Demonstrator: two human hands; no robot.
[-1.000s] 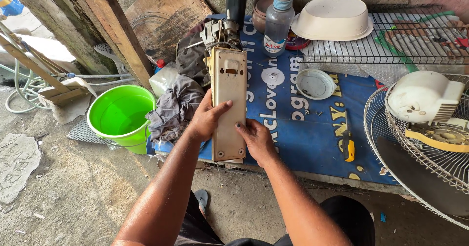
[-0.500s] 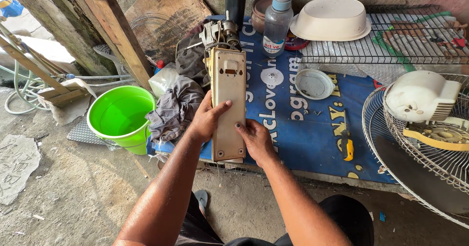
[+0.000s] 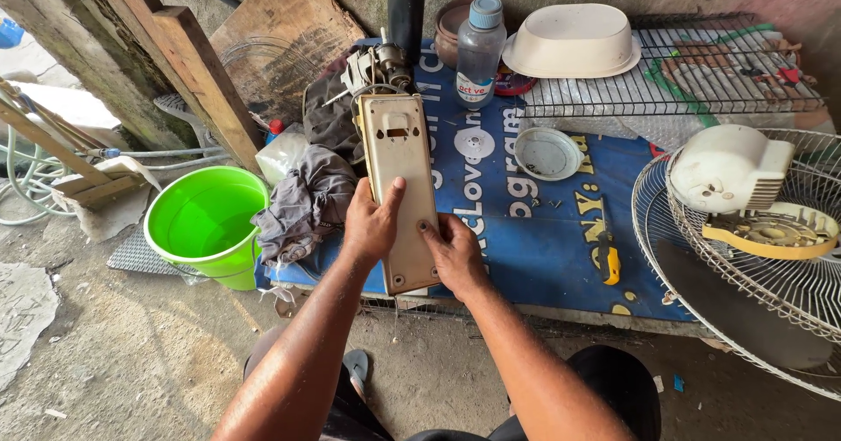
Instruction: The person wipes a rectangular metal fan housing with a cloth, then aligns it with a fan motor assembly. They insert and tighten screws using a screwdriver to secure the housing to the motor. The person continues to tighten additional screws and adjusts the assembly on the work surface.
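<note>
Beige plastic housing panel: long, narrow, rounded corners, a slot near the far end, small holes along its face. Lying lengthwise on the blue printed sheet, near end overhanging the sheet's front edge. Far end touching a small motor assembly with loose wires.

Left hand: palm down on the panel's left edge, fingers laid flat and close together across its face, pressing rather than gripping.

Right hand: against the panel's right edge near the lower end, fingers curled narrow, one tip at a hole.

Just left of panel: grey crumpled rag; beyond it, bright green bucket on the floor.

Right of panel, on the sheet: round white cap, white hub disc, yellow-handled screwdriver, a few loose screws.

Far edge: clear plastic bottle with blue cap, black cylinder, cream oval basin upturned on a wire rack.

Far right: wire fan guard carrying a white motor cover and a yellow plastic part.

Upper left: timber planks leaning against the wall.
</note>
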